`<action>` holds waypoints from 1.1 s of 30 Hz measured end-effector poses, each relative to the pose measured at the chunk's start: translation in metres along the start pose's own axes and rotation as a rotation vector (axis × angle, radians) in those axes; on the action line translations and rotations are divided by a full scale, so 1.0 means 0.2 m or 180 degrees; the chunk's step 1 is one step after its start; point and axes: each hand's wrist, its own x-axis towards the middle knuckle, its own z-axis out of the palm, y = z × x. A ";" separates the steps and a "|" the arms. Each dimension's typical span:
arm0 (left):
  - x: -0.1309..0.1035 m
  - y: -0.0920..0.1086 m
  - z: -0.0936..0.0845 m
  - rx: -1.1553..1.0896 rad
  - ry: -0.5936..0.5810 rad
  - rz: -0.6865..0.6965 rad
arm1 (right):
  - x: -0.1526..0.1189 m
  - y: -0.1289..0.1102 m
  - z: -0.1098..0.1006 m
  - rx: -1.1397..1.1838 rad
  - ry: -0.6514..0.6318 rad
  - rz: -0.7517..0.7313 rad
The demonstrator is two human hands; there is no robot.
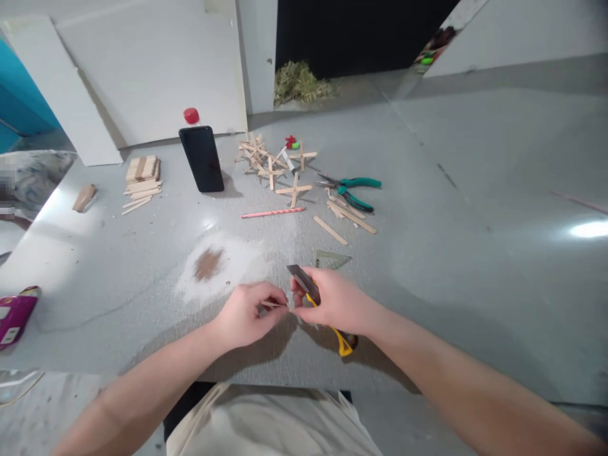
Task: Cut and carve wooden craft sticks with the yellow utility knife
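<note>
My left hand (251, 315) is closed, pinching a thin wooden craft stick (273, 305) whose far end reaches the right fingertips. In my right hand (332, 297) lies a yellow utility knife (346, 342), its dark blade pointing up and to the left. The thumb and finger of that hand also touch the stick's tip. Both hands meet close to the table's front edge. Just beyond the right hand a clear set square (331, 259) lies flat. Most of the stick is hidden by the fingers.
Crossed sticks (294, 189), a red-and-white pencil (273, 213), green-handled pliers (354, 190) and loose sticks (331, 230) lie beyond. A phone (202, 158) stands upright before a red-capped bottle (190, 116). Stacked sticks (142, 174) sit left; a purple packet (16, 316) is at far left.
</note>
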 end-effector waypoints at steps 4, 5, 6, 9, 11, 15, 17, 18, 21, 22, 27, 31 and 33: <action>-0.01 -0.02 -0.04 0.0169 0.0194 -0.0086 | -0.01 -0.01 -0.01 0.0082 0.0058 0.0084; 0.00 -0.03 -0.06 0.0216 0.0265 -0.0124 | -0.01 0.00 -0.02 0.0139 0.0035 0.0174; 0.00 -0.04 -0.08 0.0267 0.0347 -0.0164 | -0.01 0.01 -0.03 0.0201 0.0087 0.0245; 0.00 -0.09 -0.20 0.0478 0.0727 -0.0325 | 0.01 0.05 -0.05 0.0194 0.0390 0.0265; 0.00 -0.13 -0.28 0.0655 0.1082 -0.0460 | 0.03 0.08 -0.06 0.0219 0.0522 0.0168; 0.00 -0.21 -0.42 0.0978 0.1713 -0.0729 | 0.05 0.14 -0.05 0.0122 0.0735 0.0079; 0.01 -0.24 -0.45 0.1163 0.1821 -0.0749 | 0.05 0.15 -0.03 -0.0035 0.0806 -0.0004; 0.02 -0.24 -0.45 0.1267 0.1812 -0.0721 | 0.05 0.15 -0.03 -0.0142 0.0823 -0.0044; 0.06 -0.26 -0.46 0.1610 0.1623 -0.0576 | 0.05 0.15 -0.02 -0.0444 0.0765 -0.0164; 0.07 -0.27 -0.46 0.1722 0.1545 -0.0543 | 0.06 0.16 -0.02 -0.0538 0.0734 -0.0209; 0.10 -0.32 -0.44 0.2125 0.1200 -0.0601 | 0.10 0.21 -0.04 -0.1005 0.0940 -0.0425; 0.10 -0.32 -0.49 0.2354 0.1054 -0.0665 | 0.17 0.29 -0.07 -0.0998 0.1131 -0.0614; 0.10 -0.30 -0.62 0.2480 0.1172 -0.0769 | 0.21 0.31 -0.08 -0.1035 0.1290 -0.0718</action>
